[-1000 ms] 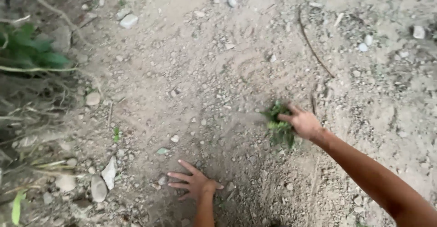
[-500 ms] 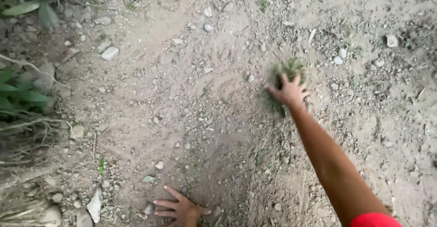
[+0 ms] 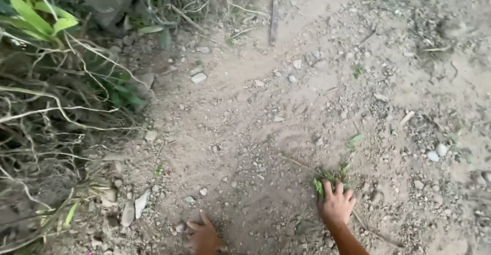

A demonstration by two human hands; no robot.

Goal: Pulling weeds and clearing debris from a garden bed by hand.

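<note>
A small green weed tuft is gripped by the right hand, fingers closed over it on the stony dirt ground. The left hand is pressed flat, fingers spread, well apart to its left. Beyond that hand, tangled dry roots are seen.

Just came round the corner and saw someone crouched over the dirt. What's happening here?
A person leans over a bare patch of sandy, stony ground. The right hand presses a small tuft of green plant against the soil, fingers spread over it. The left hand lies flat on the dirt nearby, next to a few pale stones. Dry, tangled roots and stems with some green leaves crowd the left side, and a stick lies at the top.
</note>
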